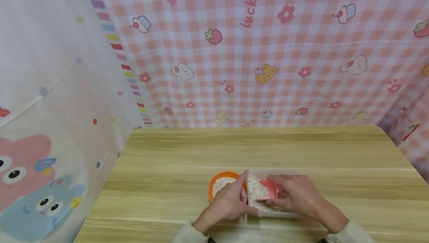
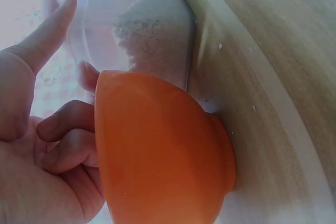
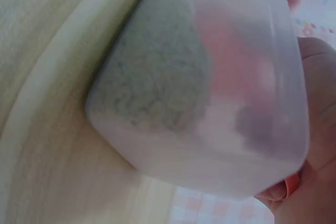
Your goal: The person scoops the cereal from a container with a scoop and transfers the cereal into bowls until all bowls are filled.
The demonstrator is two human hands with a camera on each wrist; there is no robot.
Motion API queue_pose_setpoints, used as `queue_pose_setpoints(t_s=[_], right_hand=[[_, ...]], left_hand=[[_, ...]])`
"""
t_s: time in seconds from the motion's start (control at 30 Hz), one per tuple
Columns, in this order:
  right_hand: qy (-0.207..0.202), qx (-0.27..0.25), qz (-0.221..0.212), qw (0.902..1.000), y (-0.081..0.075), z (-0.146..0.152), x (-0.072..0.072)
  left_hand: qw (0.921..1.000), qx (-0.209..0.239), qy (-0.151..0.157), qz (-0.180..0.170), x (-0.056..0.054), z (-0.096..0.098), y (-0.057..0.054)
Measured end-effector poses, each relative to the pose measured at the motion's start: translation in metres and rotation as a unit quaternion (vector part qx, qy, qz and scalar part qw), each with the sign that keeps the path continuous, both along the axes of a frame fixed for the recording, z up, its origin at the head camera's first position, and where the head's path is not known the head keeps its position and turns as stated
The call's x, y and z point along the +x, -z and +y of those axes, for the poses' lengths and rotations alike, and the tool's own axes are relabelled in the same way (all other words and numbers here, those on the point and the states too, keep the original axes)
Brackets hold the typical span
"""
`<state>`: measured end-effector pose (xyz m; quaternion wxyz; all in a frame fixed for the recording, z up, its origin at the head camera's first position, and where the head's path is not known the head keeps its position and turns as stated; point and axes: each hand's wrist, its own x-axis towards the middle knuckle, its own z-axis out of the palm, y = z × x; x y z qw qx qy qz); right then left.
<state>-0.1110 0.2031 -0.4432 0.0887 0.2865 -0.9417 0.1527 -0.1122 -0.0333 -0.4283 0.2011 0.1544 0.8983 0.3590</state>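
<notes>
A clear plastic container (image 1: 285,214) holds pale oat flakes (image 1: 256,189), with some brown bits near its front side. My left hand (image 1: 228,201) spans the container's left end, thumb at the near corner and index finger at the far one. In the left wrist view, its other fingers curl beside an orange bowl (image 2: 157,145). That bowl also has flakes (image 1: 221,184) in it. My right hand (image 1: 296,194) grips a red scoop (image 1: 268,188) inside the container, its mouth among the flakes. The scoop shows blurred through the container wall in the right wrist view.
Both vessels stand side by side on a wood-grain table (image 1: 174,153), near the front edge. A few loose flakes (image 2: 220,46) lie on the tabletop. A pink checked curtain (image 1: 234,56) hangs behind the table, and a pale printed sheet (image 1: 67,97) hangs at the left.
</notes>
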Motion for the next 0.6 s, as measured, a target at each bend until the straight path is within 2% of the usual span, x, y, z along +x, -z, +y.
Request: queue_pose_setpoints(t_s=[0.13,0.4,0.6], right_hand=[[-0.009,-0.008,0.018,0.9998,-0.001,0.004,0.001],[-0.001,-0.020,0.016,0.9997,-0.002,0.009,0.002],[-0.014,-0.030,0.029,0.9990,0.001,0.011,0.002]], left_hand=[[1.0000,0.000,0.000,0.002,0.000,0.000,0.000],[1.0000,0.000,-0.001,0.003,0.000,-0.001,0.000],[1.0000,0.004,-0.001,0.001,0.001,-0.001,0.000]])
